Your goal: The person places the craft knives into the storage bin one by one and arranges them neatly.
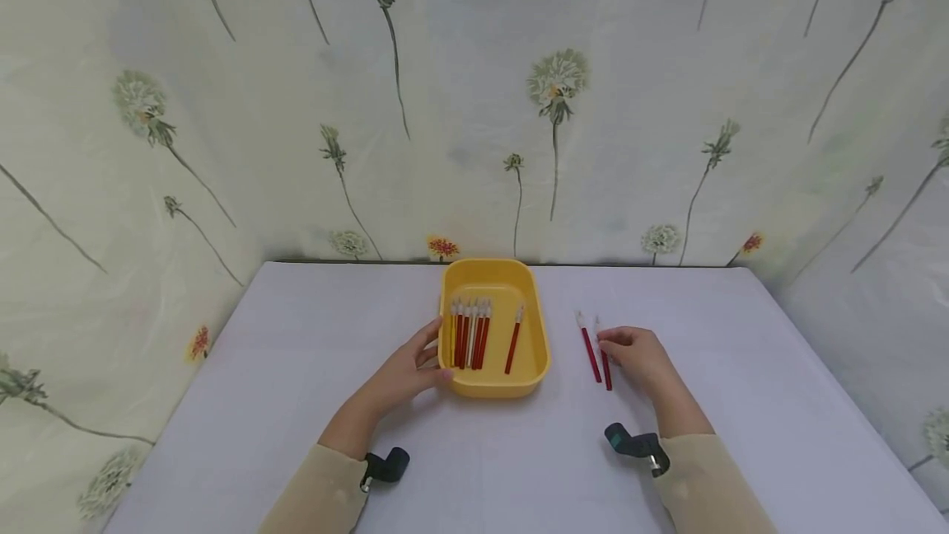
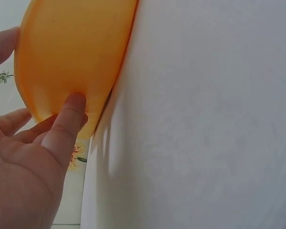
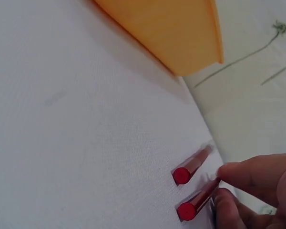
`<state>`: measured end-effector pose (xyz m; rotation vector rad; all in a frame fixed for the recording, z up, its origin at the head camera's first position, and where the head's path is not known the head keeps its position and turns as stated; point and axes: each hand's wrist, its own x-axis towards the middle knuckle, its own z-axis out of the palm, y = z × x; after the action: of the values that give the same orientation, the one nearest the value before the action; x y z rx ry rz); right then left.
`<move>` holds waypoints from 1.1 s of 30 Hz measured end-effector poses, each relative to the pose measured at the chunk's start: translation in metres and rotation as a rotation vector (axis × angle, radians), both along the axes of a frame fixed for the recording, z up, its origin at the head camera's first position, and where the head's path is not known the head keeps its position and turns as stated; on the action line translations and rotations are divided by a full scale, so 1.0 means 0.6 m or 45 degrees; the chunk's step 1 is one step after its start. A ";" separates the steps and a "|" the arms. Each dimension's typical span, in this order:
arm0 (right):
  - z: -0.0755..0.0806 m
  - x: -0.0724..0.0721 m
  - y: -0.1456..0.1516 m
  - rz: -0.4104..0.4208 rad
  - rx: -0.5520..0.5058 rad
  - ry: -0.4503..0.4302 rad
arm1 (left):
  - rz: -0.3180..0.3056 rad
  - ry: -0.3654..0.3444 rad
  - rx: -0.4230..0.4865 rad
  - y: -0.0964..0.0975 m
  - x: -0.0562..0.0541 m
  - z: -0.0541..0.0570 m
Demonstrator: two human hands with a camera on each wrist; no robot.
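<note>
A yellow tray (image 1: pixel 495 386) stands in the middle of the table. My left hand (image 1: pixel 404 371) holds its left side, the thumb at the near left corner and the fingers along the outer wall, as the left wrist view also shows. Several slim red pens (image 1: pixel 480 343) with whitish ends lie side by side in the tray's left half. A single red pen (image 1: pixel 511 348) lies apart to their right. On the table right of the tray, my right hand (image 1: pixel 639 357) pinches a red pen (image 3: pixel 200 200) between thumb and fingers. Another red pen (image 3: pixel 191 168) lies just beside it, untouched.
A white cloth covers the table (image 1: pixel 282 328). Its far edge meets a flower-patterned backdrop (image 1: pixel 460 147), which also rises at both sides. Small dark cameras, one at the left wrist (image 1: pixel 387 465) and one at the right wrist (image 1: pixel 630 440), stick out over the cloth.
</note>
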<state>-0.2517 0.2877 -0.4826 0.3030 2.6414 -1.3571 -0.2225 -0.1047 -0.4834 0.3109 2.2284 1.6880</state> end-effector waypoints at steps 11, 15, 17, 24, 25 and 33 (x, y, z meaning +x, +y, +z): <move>0.004 -0.004 0.003 0.053 0.182 0.026 | 0.010 0.003 -0.012 0.002 0.000 0.001; 0.005 -0.007 0.007 0.061 0.234 0.019 | 0.005 -0.004 -0.006 0.002 0.000 0.001; 0.005 -0.008 0.008 0.065 0.249 0.021 | 0.007 -0.004 -0.005 0.002 0.001 0.001; 0.004 -0.005 0.009 0.052 0.240 0.014 | 0.009 -0.002 -0.007 0.003 0.001 0.002; 0.005 -0.004 0.009 0.051 0.238 0.017 | 0.008 -0.005 -0.008 0.003 0.001 0.002; 0.001 -0.003 0.020 0.058 0.164 0.015 | 0.006 0.000 0.010 0.002 0.000 0.001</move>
<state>-0.2534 0.2996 -0.4823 0.2495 2.7336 -1.1815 -0.2222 -0.1037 -0.4826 0.3078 2.2245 1.7000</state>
